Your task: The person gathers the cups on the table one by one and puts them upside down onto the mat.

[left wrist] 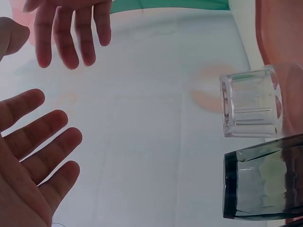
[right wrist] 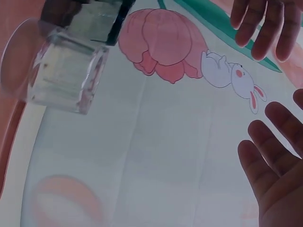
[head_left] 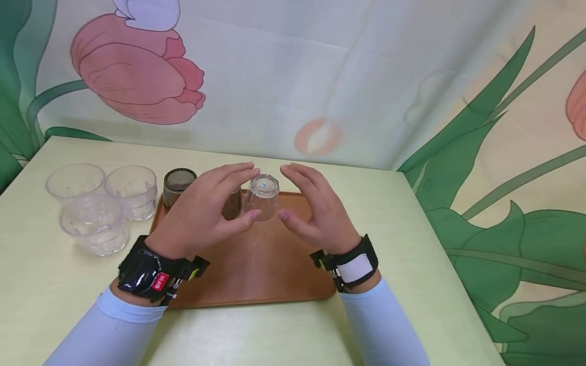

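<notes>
A clear glass (head_left: 262,201) stands upside down on the brown tray (head_left: 256,274). My left hand (head_left: 206,208) hovers to its left and my right hand (head_left: 318,208) to its right, fingers spread and apart from the glass. Two dark tinted glasses stand upside down at the tray's far left: one (head_left: 178,183) by the corner, the other (head_left: 233,204) partly hidden behind my left hand. In the left wrist view the clear glass (left wrist: 251,103) is beside a dark glass (left wrist: 262,182). The right wrist view also has the clear glass (right wrist: 68,71), with both hands holding nothing.
Three clear tumblers stand upright on the pale table left of the tray: one at the back (head_left: 75,180), one beside the tray (head_left: 133,193), one in front (head_left: 96,229). A printed curtain (head_left: 274,76) hangs behind the table, and another patterned cloth (head_left: 526,229) hangs on the right.
</notes>
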`<control>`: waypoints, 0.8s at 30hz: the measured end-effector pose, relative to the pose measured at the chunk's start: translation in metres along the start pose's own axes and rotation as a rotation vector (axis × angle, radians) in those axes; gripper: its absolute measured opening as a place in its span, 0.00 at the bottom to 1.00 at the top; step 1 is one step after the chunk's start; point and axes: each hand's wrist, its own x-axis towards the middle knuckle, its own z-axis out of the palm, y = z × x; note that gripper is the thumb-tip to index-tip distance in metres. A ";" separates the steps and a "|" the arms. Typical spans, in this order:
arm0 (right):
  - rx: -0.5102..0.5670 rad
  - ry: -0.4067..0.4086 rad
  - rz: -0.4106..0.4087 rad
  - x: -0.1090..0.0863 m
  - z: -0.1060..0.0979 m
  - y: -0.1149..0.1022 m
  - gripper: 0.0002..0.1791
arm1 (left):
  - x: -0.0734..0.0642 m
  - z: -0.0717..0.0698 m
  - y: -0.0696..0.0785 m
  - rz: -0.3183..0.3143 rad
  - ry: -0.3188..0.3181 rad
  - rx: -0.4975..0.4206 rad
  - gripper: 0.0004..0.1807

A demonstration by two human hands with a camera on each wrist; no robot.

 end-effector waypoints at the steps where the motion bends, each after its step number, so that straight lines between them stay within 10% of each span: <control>1: 0.006 0.002 -0.004 0.000 0.001 -0.001 0.38 | 0.000 0.000 0.001 0.003 0.000 0.000 0.37; 24: -0.019 -0.055 -0.031 -0.001 0.006 -0.004 0.40 | 0.001 -0.003 0.006 0.059 0.022 -0.004 0.33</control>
